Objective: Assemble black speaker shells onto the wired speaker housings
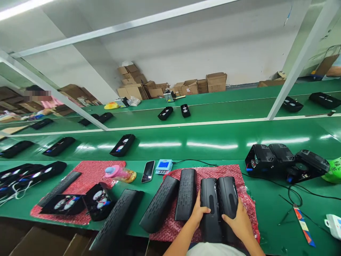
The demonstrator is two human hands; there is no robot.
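Note:
Two black speaker housings point(218, 199) lie side by side on a red bubble-wrap sheet point(246, 206) at the near edge of the green bench. My left hand point(198, 212) grips the left side of the left housing. My right hand point(238, 222) wraps over the lower right of the right housing. Just to the left on the same sheet lie two black perforated grille covers point(173, 201). A third grille cover point(117, 218) hangs over the bench edge further left.
A phone point(148, 171), a blue meter point(163, 166) and a pink bottle point(119, 173) sit behind. Assembled black units point(286, 161) with cables stand at right. Another red sheet point(87, 174) holds speaker parts at left. Speaker shells point(122, 145) ride the green conveyor; cardboard boxes point(215, 81) stack behind.

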